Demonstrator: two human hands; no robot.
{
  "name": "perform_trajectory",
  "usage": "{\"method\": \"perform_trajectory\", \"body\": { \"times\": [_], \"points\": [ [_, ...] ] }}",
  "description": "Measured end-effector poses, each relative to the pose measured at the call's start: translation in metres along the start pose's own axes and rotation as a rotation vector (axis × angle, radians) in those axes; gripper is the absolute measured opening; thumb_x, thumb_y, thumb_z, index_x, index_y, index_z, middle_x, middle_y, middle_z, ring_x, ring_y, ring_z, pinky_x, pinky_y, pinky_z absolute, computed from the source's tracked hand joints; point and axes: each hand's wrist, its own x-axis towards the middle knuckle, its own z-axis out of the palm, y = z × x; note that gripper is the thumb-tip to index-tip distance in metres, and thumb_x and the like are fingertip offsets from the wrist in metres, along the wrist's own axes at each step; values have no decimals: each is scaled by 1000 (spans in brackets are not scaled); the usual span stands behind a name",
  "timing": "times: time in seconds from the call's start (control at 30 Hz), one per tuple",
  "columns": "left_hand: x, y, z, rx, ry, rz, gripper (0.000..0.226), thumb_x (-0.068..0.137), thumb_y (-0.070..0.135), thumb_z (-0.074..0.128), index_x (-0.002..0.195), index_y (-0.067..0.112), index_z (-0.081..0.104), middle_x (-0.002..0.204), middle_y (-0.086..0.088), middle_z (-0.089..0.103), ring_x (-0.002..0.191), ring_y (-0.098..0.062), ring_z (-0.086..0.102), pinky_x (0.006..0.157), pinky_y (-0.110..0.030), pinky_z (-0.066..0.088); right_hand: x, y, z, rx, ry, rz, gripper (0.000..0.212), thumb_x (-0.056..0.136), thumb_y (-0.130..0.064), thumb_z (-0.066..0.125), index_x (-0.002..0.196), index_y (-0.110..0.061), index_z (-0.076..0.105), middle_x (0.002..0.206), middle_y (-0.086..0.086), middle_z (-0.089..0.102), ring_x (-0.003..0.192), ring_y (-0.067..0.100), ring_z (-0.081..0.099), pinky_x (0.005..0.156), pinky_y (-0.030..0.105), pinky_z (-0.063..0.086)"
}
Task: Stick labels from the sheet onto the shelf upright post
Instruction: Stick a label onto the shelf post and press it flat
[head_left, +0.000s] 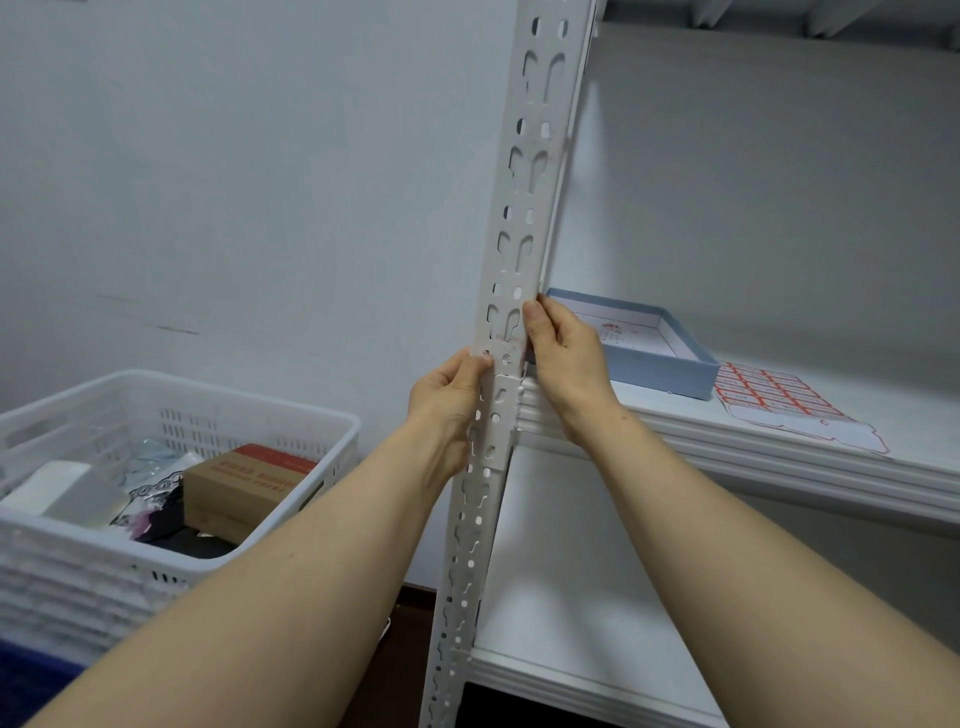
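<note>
1. Upright post (511, 249), 12 o'clock: is looking like white painted metal, matt, scuffed.
2. Basket (249, 400), 8 o'clock: is reading as white plastic, slight gloss.
3. Label sheet (769, 395), 3 o'clock: is showing smooth paper.

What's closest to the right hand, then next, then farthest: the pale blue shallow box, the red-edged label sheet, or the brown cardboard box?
From the right hand:
1. Pale blue shallow box, right beside it on the shelf.
2. Red-edged label sheet, farther right.
3. Brown cardboard box, far left in the white plastic basket.
</note>
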Motion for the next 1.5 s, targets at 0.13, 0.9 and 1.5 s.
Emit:
{"method": "perform_trajectory", "body": {
  "times": [0.13,0.9,1.5],
  "points": [
    [-2,2,1,-61,-17,-14,18,92,11,54,91,17,71,64,7,72,53,-4,66,46,-15,50,0,-1,0,-5,-3,-3,29,98,-31,46,112,-12,63,104,2,70,102,23,64,94,47,49],
    [-2,-7,-20,319,314,349,23,83,11,63,102,23,67,88,4,58,70,-2,51,69,-12,43,0,1,0,28,-11,20,32,97,-33,47,118,-14,62,110,2,69,107,20,62,97,46,48],
    [17,7,-24,1564,367,1368,12,69,22,64,57,19,67,59,0,57,54,-25,55,56,-32,32,0,0,1,21,-6,27,32,95,-34,48,115,-15,64,107,2,70,104,23,63,96,48,48]
  ]
}}
